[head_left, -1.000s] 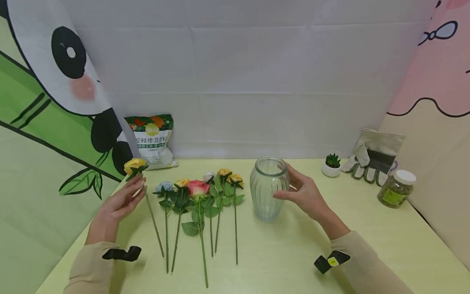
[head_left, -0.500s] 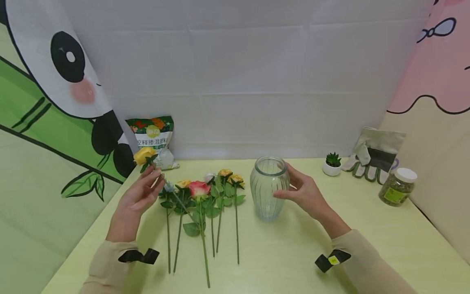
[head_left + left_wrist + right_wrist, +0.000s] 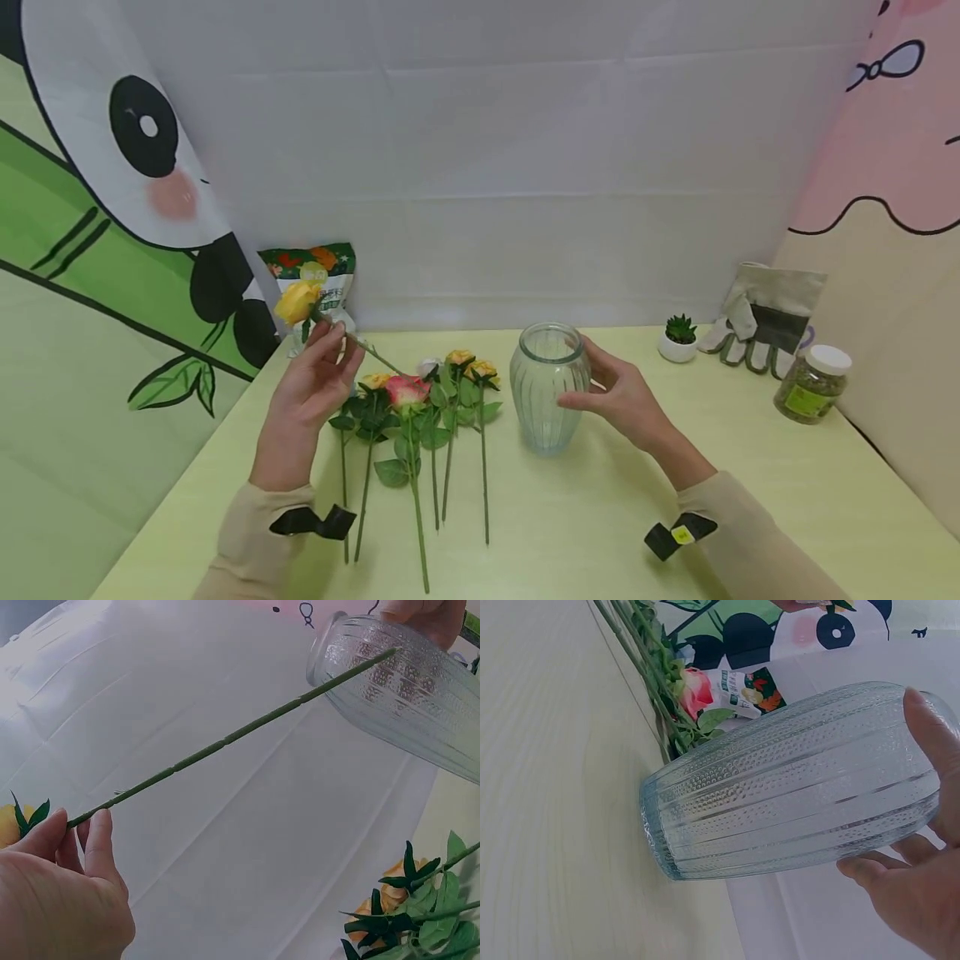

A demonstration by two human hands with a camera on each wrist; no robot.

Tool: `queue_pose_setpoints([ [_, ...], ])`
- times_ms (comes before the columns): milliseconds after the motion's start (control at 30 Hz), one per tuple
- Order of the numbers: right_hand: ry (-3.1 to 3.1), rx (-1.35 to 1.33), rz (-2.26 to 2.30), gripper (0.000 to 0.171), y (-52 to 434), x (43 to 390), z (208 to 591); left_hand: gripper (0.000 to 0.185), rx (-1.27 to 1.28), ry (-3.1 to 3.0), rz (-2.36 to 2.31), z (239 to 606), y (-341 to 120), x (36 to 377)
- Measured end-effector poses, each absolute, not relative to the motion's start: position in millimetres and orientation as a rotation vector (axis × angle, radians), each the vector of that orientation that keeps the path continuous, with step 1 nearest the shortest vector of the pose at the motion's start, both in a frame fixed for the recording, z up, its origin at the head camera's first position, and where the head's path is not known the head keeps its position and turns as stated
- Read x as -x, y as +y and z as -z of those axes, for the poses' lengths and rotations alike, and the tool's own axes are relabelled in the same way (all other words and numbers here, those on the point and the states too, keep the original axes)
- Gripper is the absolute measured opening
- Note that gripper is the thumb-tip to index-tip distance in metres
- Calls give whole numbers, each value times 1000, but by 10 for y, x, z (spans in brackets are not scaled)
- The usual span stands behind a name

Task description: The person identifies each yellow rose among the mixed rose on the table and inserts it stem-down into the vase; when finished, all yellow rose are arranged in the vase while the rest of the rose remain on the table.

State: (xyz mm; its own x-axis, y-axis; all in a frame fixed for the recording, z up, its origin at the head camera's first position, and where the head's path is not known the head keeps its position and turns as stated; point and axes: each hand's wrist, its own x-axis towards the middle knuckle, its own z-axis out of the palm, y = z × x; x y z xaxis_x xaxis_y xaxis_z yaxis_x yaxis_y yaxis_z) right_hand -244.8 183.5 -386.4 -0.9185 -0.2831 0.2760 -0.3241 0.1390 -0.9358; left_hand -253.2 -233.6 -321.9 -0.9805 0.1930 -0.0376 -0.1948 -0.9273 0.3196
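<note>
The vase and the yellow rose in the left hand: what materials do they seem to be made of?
The vase looks like clear glass, slightly blue-tinted: ribbed and dotted, glossy, with the backdrop showing through. The yellow rose, pinched by the left hand, seems artificial, probably plastic stem and fabric petals: the stem is straight, even, with moulded-looking joints. The right hand steadies the vase.

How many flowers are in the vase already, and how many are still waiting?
None yet: the glass vase stands empty on the table. The left hand pinches a yellow rose by its stem, lifted and angled toward the vase. The right hand steadies the vase. About six roses lie on the table.
</note>
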Motion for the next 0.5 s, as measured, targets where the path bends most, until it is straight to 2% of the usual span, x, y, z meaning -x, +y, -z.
queue_pose_setpoints([
  [500, -2314, -681, -1976, 92, 1853, 2435, 3866, 21, -284, 179, -3014, 3061, -1998, 2530],
])
